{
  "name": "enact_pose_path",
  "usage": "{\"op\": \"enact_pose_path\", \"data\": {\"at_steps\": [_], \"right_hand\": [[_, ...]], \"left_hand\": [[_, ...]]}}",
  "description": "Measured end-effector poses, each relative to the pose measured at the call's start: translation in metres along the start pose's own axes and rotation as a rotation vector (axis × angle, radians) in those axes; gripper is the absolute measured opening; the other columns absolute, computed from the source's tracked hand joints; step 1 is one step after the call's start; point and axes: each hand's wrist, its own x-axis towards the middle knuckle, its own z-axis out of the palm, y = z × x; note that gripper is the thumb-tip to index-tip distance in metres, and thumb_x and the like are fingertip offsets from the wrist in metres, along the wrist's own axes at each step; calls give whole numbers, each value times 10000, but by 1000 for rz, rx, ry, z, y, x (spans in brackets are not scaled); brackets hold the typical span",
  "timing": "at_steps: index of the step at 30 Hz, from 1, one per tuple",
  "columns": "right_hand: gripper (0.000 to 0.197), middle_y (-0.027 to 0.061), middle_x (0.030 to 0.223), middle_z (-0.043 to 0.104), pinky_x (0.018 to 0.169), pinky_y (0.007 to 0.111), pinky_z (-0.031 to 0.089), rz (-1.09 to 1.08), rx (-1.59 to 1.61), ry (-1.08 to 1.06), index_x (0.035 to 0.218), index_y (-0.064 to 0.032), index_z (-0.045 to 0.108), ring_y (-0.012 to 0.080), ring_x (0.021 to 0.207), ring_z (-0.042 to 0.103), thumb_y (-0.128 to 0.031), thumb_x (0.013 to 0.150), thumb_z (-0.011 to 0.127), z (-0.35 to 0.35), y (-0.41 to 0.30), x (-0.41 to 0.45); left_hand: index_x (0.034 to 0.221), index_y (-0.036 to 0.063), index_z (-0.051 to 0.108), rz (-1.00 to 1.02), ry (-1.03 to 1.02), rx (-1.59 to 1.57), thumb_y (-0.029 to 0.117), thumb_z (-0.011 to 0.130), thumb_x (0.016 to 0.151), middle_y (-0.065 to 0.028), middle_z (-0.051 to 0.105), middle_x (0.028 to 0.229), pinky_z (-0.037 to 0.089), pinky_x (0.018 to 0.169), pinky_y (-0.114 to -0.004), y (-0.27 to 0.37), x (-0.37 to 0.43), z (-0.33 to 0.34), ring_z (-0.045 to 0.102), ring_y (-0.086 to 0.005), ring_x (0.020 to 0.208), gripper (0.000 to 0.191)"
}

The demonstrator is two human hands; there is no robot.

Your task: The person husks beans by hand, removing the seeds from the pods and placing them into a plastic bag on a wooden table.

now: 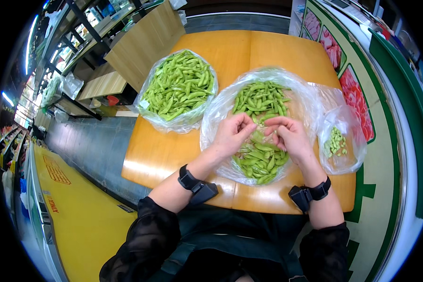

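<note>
Both my hands hover over a large clear plastic bag (305, 88) spread open on the table. My left hand (232, 134) has its thumb and forefinger pinched together. My right hand (290, 137) is curled a short gap away, forefinger pointing towards the left fingertips. Whether a pod is between the fingers is too small to tell. Beyond the hands lies a pile of green edamame pods (259, 97). A second, brighter pile of pods (262, 162) lies nearer to me on the same plastic. At right, a small clear bag (352, 155) holds shelled green beans (336, 141).
A heaped plastic-lined container of pods (179, 84) stands left on the wooden table (155, 151). A counter with meat pictures (359, 102) borders the table's right. A yellow cabinet (88, 215) and wooden shelving (148, 38) are on the left.
</note>
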Motion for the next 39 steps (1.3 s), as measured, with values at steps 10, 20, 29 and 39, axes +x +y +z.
{"op": "enact_pose_path", "data": {"at_steps": [10,20,29,39], "right_hand": [[128,-19,691,554,472,150,353,-122,14,190,933,-24,607,23,540,455,-96,874,518,-13,2,7],[139,-12,612,530,474,191,374,-153,-191,152,926,-24,607,45,529,471,-141,869,558,-12,8,10],[113,168,676,575,541,387,445,-812,-742,180,917,-39,577,302,619,588,-129,849,574,3,-3,-1],[156,129,627,527,517,375,443,-1004,-963,213,742,-34,466,296,602,556,-63,782,614,10,-1,-3]], "left_hand": [[820,-9,596,150,-12,860,141,683,759,-97,605,682,472,580,-303,22,43,-22,597,-188,633,183],[815,13,563,270,106,1073,121,646,758,-167,595,741,457,632,-372,-7,66,-14,586,-297,686,147],[852,41,594,-283,-269,-8,243,583,892,34,550,739,364,602,-204,41,9,2,426,-44,638,206],[821,35,513,-326,-161,-811,97,479,902,-18,463,693,387,652,-268,26,-7,15,438,-122,680,108]]}}
